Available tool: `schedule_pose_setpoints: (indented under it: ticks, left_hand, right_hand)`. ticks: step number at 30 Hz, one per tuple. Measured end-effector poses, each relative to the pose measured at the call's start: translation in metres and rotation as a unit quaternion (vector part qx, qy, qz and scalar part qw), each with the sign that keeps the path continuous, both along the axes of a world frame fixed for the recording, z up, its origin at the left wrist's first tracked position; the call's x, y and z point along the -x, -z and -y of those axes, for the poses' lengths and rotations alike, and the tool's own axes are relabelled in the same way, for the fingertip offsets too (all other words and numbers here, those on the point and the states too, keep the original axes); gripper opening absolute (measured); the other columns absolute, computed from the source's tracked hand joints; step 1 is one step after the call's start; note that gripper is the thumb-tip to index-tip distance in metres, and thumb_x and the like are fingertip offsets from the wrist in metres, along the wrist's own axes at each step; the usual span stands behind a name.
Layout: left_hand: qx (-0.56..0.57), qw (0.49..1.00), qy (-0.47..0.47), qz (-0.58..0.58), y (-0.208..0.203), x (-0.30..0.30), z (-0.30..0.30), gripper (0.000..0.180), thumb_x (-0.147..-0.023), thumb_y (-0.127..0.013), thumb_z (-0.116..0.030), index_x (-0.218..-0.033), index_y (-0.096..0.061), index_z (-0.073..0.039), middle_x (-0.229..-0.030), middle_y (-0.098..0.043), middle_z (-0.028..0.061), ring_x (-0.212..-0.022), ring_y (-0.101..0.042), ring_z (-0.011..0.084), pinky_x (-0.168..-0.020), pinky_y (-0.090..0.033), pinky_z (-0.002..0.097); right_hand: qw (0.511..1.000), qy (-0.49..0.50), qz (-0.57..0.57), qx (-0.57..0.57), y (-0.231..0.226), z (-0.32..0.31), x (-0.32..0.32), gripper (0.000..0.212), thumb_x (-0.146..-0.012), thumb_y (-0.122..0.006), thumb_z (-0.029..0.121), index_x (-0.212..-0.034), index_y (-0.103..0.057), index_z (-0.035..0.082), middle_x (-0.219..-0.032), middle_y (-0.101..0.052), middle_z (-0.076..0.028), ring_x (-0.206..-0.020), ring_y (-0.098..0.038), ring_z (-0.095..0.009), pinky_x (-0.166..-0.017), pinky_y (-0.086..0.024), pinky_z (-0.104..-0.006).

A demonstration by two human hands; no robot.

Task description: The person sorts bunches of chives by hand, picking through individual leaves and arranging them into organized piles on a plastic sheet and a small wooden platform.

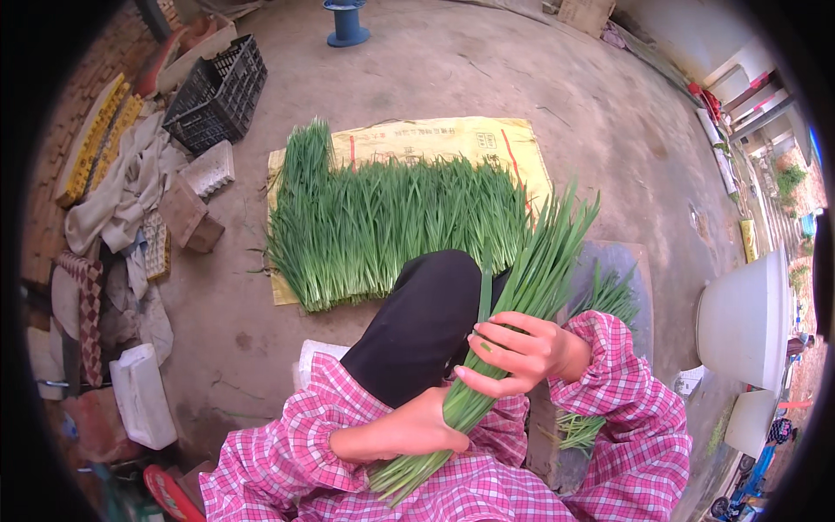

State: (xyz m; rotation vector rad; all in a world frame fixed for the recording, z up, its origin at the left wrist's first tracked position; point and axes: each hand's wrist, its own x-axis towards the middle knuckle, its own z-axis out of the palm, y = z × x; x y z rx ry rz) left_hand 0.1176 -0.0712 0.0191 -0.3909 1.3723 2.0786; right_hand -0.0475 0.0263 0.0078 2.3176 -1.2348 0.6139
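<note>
A thick bunch of garlic chives (544, 270) lies slantwise across my lap, pale stem ends at the lower left and green leaves toward the upper right. Round its lower stems my left hand (413, 431) is closed, with the fingers hidden beneath. Higher up, my right hand (517, 352) curls over the bunch from the right, fingers slightly apart. One flat leaf stands away from the others near its fingertips; I cannot tell whether it is pinched. Beyond my knee, a wide row of garlic chives (396, 226) is spread on a yellow woven sack (517, 143).
More chives (609, 296) lie on a grey board (639, 270) at my right. At the left are a black plastic crate (217, 91), crumpled cloth and a white foam box (143, 396). White tubs (739, 322) stand far right, a blue spool-shaped stand (348, 26) at the back.
</note>
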Motion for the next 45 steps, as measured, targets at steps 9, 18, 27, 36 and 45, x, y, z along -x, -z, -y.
schedule_pose_setpoints:
  ticks: [9,18,27,36,45]
  left_hand:
    - [-0.038,0.997,0.007,-0.074,0.005,0.002,-0.026,0.025,-0.058,-0.052,-0.001,-0.080,-0.042,0.001,-0.067,-0.045,0.0022,-0.060,-0.046,0.0080,-0.051,-0.038,0.0230]
    - [-0.003,0.997,-0.050,-0.058,0.012,-0.005,-0.039,0.025,-0.060,-0.055,-0.001,-0.082,-0.045,-0.001,-0.072,-0.046,0.0020,-0.066,-0.045,0.0089,-0.057,-0.039,0.0229]
    - [-0.008,0.998,-0.058,-0.018,0.011,-0.004,-0.026,0.023,-0.059,-0.057,0.000,-0.079,-0.046,-0.002,-0.071,-0.046,0.0020,-0.066,-0.046,0.0085,-0.056,-0.038,0.0223]
    - [-0.100,0.992,-0.077,0.006,0.025,-0.011,0.019,0.022,-0.062,-0.056,0.001,-0.082,-0.045,-0.002,-0.073,-0.047,0.0019,-0.065,-0.047,0.0084,-0.055,-0.038,0.0220]
    - [-0.165,0.973,-0.144,0.068,0.050,0.001,0.066,0.023,-0.065,-0.056,-0.002,-0.086,-0.045,-0.001,-0.071,-0.050,0.0026,-0.067,-0.050,0.0094,-0.057,-0.039,0.0218]
  right_hand:
    - [1.000,0.010,-0.003,0.021,0.002,-0.031,0.002,0.022,-0.068,-0.051,0.015,-0.089,-0.055,0.015,-0.076,-0.056,-0.007,-0.068,-0.054,-0.017,-0.053,-0.042,-0.0223]
    - [0.997,-0.033,0.018,0.065,0.014,-0.019,0.004,0.027,-0.061,-0.053,0.014,-0.088,-0.055,0.014,-0.072,-0.054,-0.005,-0.064,-0.052,-0.014,-0.055,-0.040,-0.0209]
    - [0.996,-0.047,0.012,0.076,0.021,-0.002,0.006,0.030,-0.060,-0.053,0.013,-0.090,-0.054,0.014,-0.067,-0.049,-0.001,-0.061,-0.050,-0.013,-0.057,-0.040,-0.0211]
    - [0.999,-0.041,0.033,0.005,0.027,0.045,0.000,0.025,-0.062,-0.063,0.002,-0.082,-0.053,0.014,-0.059,-0.047,0.001,-0.057,-0.050,-0.013,-0.050,-0.042,-0.0227]
    - [0.989,-0.110,0.070,-0.064,0.065,0.110,0.021,0.022,-0.059,-0.053,0.012,-0.082,-0.052,0.012,-0.063,-0.047,-0.001,-0.057,-0.048,-0.014,-0.059,-0.045,-0.0254]
